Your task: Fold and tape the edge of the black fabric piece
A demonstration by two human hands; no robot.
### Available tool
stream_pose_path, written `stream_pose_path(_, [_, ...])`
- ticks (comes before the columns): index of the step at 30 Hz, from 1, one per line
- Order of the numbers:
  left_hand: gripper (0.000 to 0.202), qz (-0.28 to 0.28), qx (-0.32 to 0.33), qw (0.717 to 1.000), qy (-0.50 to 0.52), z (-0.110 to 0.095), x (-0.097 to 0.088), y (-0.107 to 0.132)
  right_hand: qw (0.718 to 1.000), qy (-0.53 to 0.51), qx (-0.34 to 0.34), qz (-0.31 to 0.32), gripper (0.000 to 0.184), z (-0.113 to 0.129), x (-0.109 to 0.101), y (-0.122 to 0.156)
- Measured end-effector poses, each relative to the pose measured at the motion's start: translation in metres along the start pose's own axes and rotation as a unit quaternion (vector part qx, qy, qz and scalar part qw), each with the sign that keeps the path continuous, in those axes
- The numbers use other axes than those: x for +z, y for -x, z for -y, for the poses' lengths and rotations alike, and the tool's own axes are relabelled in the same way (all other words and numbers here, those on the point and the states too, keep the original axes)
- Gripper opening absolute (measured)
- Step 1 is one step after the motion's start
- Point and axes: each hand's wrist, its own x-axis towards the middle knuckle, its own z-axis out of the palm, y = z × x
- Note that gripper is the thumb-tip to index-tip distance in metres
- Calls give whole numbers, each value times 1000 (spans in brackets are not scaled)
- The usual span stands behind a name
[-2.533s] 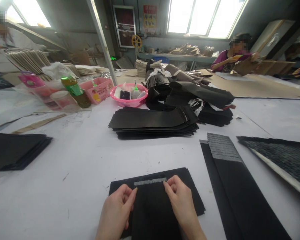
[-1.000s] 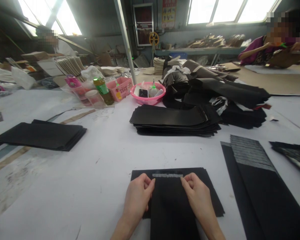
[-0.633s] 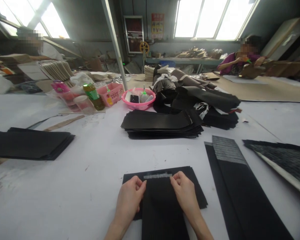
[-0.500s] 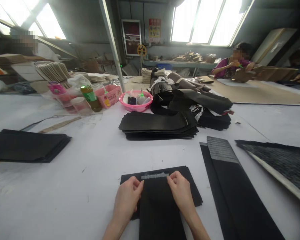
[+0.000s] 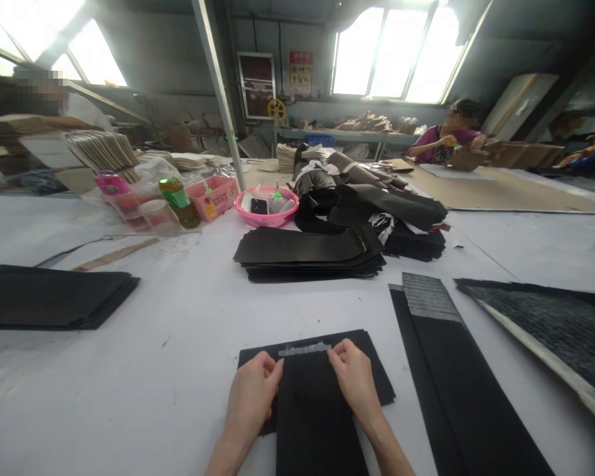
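A long black strip [image 5: 317,416] with a greyish band along its far end lies over a wider black sheet [image 5: 371,363], which rests on the white table. My left hand [image 5: 252,393] pinches the strip's far left corner. Its far right corner is between the thumb and fingers of my right hand [image 5: 354,377]. To the right of my hands, overlapping black strips [image 5: 456,370] lie with several grey-edged ends fanned out. Beyond my hands sits a stack of black pieces [image 5: 302,248]. The strip's near end runs out of view.
Another black stack [image 5: 54,297] lies on the left. At the back stand a pink basin [image 5: 266,215] with a phone and a bottle, a pink basket [image 5: 218,198] and a heap of dark material [image 5: 391,211]. A person in purple [image 5: 429,142] works at the far right table.
The view has shifted slightly, so the background sits a little lower and further left. Both hands keep their pinch on the strip, with hardly any movement.
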Motion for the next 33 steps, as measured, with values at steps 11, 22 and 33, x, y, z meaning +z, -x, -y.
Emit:
stream_pose_path(11, [35, 0, -9, 1000, -27, -9, -4, 1, 999, 42, 11, 10, 20, 0, 1, -2])
stream_pose_path(22, [32, -6, -9, 998, -55, -9, -4, 0, 994, 102, 36, 32, 18, 4, 0, -4])
stream_pose_path(33, [30, -3, -4, 998, -56, -6, -3, -1, 973, 227, 9, 42, 20, 19, -17, -3])
